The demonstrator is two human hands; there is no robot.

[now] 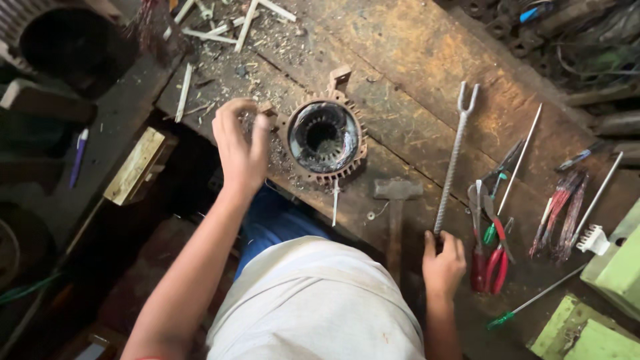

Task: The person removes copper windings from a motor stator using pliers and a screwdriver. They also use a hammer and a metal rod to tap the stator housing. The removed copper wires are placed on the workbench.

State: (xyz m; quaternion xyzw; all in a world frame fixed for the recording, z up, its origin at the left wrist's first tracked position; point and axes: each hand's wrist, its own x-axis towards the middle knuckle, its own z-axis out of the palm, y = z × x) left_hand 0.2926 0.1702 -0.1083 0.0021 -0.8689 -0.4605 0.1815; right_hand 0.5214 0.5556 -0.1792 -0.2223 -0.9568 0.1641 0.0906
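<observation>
Left hand (241,148), fingers curled and empty, hovers beside the motor stator (325,138): grip its finned rim squarely. Right hand (443,263) rests open on the tabletop (413,60) (just touching the forked rebar rod (455,157)).

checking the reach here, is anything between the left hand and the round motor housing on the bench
Nothing visible blocks it. The left hand hovers just left of the motor housing, its fingers close to the finned rim, with only wood chips on the bench between them.
</observation>
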